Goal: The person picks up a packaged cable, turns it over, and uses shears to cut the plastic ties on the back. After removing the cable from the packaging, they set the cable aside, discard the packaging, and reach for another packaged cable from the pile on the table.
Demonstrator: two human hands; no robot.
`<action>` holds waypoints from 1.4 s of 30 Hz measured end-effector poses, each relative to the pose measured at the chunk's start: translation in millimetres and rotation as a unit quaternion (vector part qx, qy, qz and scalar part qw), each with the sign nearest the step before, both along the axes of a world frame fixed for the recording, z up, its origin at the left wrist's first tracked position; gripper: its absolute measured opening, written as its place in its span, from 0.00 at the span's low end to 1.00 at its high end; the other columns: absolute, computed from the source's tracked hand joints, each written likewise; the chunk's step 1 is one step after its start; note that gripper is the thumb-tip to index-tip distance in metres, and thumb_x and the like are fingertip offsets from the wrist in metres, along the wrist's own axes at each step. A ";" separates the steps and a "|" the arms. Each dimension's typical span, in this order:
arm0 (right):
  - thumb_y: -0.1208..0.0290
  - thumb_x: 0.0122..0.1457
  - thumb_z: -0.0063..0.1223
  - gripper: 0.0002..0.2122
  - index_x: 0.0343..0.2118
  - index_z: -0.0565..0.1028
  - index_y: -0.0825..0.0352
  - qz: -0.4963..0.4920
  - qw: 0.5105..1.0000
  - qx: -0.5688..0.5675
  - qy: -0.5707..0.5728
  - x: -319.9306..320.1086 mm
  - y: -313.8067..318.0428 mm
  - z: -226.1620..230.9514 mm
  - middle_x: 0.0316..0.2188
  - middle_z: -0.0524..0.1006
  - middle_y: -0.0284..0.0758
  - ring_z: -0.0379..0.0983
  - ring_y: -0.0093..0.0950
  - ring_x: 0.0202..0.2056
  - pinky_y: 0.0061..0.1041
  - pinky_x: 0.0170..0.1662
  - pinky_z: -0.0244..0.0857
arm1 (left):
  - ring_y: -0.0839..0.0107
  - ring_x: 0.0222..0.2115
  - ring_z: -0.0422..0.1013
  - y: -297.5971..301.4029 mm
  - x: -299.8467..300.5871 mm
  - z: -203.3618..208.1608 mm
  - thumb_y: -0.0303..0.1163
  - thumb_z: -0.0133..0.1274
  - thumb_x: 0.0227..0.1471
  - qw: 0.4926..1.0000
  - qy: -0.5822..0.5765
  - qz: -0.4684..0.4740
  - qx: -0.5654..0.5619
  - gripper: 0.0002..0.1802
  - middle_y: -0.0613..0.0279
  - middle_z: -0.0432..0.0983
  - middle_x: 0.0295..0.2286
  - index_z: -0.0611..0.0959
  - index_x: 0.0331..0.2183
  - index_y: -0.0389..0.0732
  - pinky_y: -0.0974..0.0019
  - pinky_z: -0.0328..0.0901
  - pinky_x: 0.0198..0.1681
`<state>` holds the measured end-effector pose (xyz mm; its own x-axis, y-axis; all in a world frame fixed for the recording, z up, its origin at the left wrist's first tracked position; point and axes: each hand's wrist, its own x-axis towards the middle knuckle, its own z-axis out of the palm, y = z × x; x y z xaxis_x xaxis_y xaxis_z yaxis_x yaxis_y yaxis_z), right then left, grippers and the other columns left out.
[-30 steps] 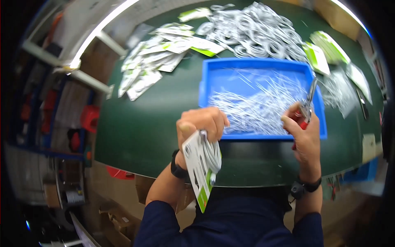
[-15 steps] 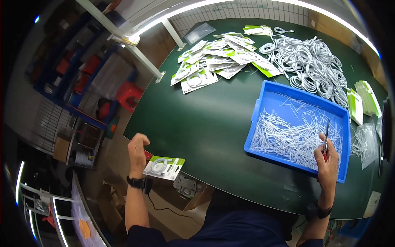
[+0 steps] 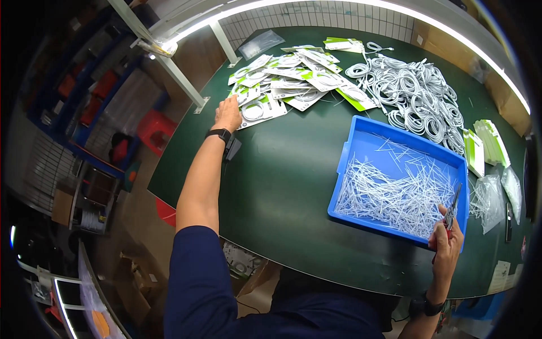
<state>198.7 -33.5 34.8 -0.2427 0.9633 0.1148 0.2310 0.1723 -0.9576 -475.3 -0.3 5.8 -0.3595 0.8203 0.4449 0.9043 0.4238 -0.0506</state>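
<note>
At the near left edge of a pile of carded cables (image 3: 307, 76), my left hand (image 3: 227, 114) is closed, its fingertips at the edge of a carded cable (image 3: 258, 111). The fingers are partly hidden by the back of the hand. Each card is white and green with a coiled white cable on it. My right hand (image 3: 446, 242) grips scissors (image 3: 453, 209) with red handles, their metal blades pointing up and away from me. That hand is over the near right corner of a blue tray (image 3: 345, 169), which holds many thin white cable ties (image 3: 389, 198).
Loose coiled white cables (image 3: 420, 93) lie behind the tray on the green table (image 3: 271, 186). Folded green-and-white cards (image 3: 490, 141) and a clear plastic bag (image 3: 492, 206) lie to its right. A red stool (image 3: 155, 131) stands left of the table.
My left hand has moved forward from the table's near left edge to the pile. The carded cable beside it there is out of sight. My right hand still holds the scissors.
</note>
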 end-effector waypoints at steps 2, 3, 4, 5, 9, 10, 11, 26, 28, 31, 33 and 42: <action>0.64 0.70 0.49 0.22 0.61 0.70 0.73 0.000 1.000 0.012 0.021 2.4 -2.2 -4.9 0.25 0.68 0.24 0.60 0.12 0.21 0.14 0.25 0.54 | 0.48 0.49 0.71 10.3 -6.6 -0.8 0.28 0.54 0.54 1.000 -0.003 0.006 -0.023 0.22 0.47 0.75 0.45 0.74 0.52 0.40 0.48 0.69 0.53; 0.62 0.71 0.48 0.23 0.61 0.69 0.73 0.001 0.999 0.019 0.033 3.5 -2.8 -5.9 0.24 0.67 0.24 0.60 0.11 0.21 0.14 0.24 0.54 | 0.47 0.49 0.71 12.5 -9.7 -0.5 0.28 0.54 0.54 0.999 0.000 0.014 -0.045 0.23 0.46 0.75 0.46 0.74 0.53 0.40 0.47 0.68 0.53; 0.62 0.71 0.48 0.23 0.61 0.69 0.73 0.003 0.999 0.019 0.031 6.1 -2.6 -6.1 0.24 0.67 0.24 0.60 0.11 0.21 0.14 0.24 0.54 | 0.47 0.50 0.71 12.1 -11.9 -0.8 0.29 0.53 0.55 0.997 0.003 0.022 -0.067 0.24 0.46 0.75 0.47 0.73 0.54 0.40 0.46 0.68 0.53; 0.61 0.71 0.48 0.23 0.62 0.69 0.73 0.011 1.000 0.019 0.017 9.8 -1.6 -6.0 0.24 0.67 0.24 0.59 0.11 0.21 0.13 0.24 0.53 | 0.47 0.50 0.71 9.8 -12.2 -2.6 0.29 0.53 0.55 0.997 0.002 0.025 -0.067 0.24 0.46 0.75 0.47 0.73 0.54 0.40 0.46 0.68 0.53; 0.61 0.71 0.47 0.24 0.64 0.67 0.72 0.020 1.000 0.002 -0.004 7.7 -10.0 0.9 0.26 0.67 0.23 0.59 0.11 0.22 0.13 0.25 0.53 | 0.46 0.50 0.71 1.7 11.8 0.1 0.32 0.51 0.59 0.993 -0.013 0.046 -0.109 0.24 0.43 0.75 0.48 0.73 0.56 0.37 0.47 0.68 0.53; 0.62 0.71 0.47 0.25 0.65 0.66 0.72 0.023 1.000 -0.012 0.006 1.1 -13.9 4.9 0.27 0.67 0.24 0.59 0.12 0.23 0.13 0.25 0.53 | 0.45 0.49 0.72 -6.0 15.8 3.2 0.33 0.51 0.60 0.998 -0.030 0.029 -0.041 0.23 0.42 0.75 0.48 0.73 0.55 0.35 0.47 0.68 0.52; 0.63 0.70 0.47 0.25 0.65 0.65 0.71 0.028 0.999 -0.025 0.015 -4.9 -17.5 9.6 0.28 0.68 0.24 0.59 0.12 0.24 0.13 0.26 0.53 | 0.43 0.48 0.72 -16.0 20.3 7.4 0.34 0.50 0.61 0.998 -0.047 0.013 0.028 0.23 0.41 0.76 0.48 0.73 0.55 0.34 0.48 0.69 0.52; 0.70 0.51 0.69 0.33 0.61 0.70 0.71 0.036 0.977 0.171 -0.120 -20.6 -3.4 26.0 0.37 0.76 0.42 0.74 0.33 0.36 0.29 0.40 0.70 | 0.75 0.41 0.76 -18.7 360.8 66.0 0.33 0.44 0.68 0.537 -0.770 -0.266 0.219 0.18 0.55 0.78 0.45 0.73 0.54 0.33 0.69 0.71 0.45; 0.69 0.51 0.70 0.33 0.61 0.70 0.71 0.018 0.976 0.179 -0.125 -16.4 5.3 20.5 0.36 0.76 0.42 0.74 0.34 0.35 0.30 0.39 0.71 | 0.74 0.42 0.76 -15.8 390.3 61.0 0.33 0.44 0.68 0.495 -0.798 -0.292 0.181 0.19 0.55 0.77 0.46 0.71 0.55 0.33 0.68 0.71 0.47; 0.73 0.49 0.71 0.35 0.62 0.70 0.69 0.014 0.972 0.178 -0.150 -9.9 13.6 14.3 0.39 0.77 0.41 0.74 0.31 0.36 0.27 0.39 0.71 | 0.73 0.43 0.75 -12.3 418.1 50.7 0.32 0.44 0.68 0.476 -0.807 -0.314 0.152 0.20 0.55 0.76 0.48 0.70 0.56 0.33 0.67 0.71 0.48; 0.73 0.49 0.71 0.35 0.62 0.70 0.69 0.011 0.972 0.173 -0.161 -4.6 13.1 11.1 0.38 0.77 0.41 0.74 0.31 0.36 0.27 0.39 0.71 | 0.73 0.44 0.74 -11.4 431.8 43.5 0.32 0.44 0.68 0.489 -0.793 -0.333 0.149 0.20 0.54 0.76 0.48 0.69 0.57 0.32 0.67 0.70 0.50; 0.70 0.49 0.72 0.36 0.62 0.69 0.69 -0.022 0.936 0.250 -0.248 15.2 10.9 -4.2 0.35 0.76 0.41 0.74 0.32 0.34 0.29 0.36 0.70 | 0.74 0.46 0.72 -11.1 474.0 28.1 0.31 0.43 0.68 0.490 -0.793 -0.331 0.145 0.20 0.53 0.75 0.49 0.69 0.57 0.33 0.67 0.67 0.53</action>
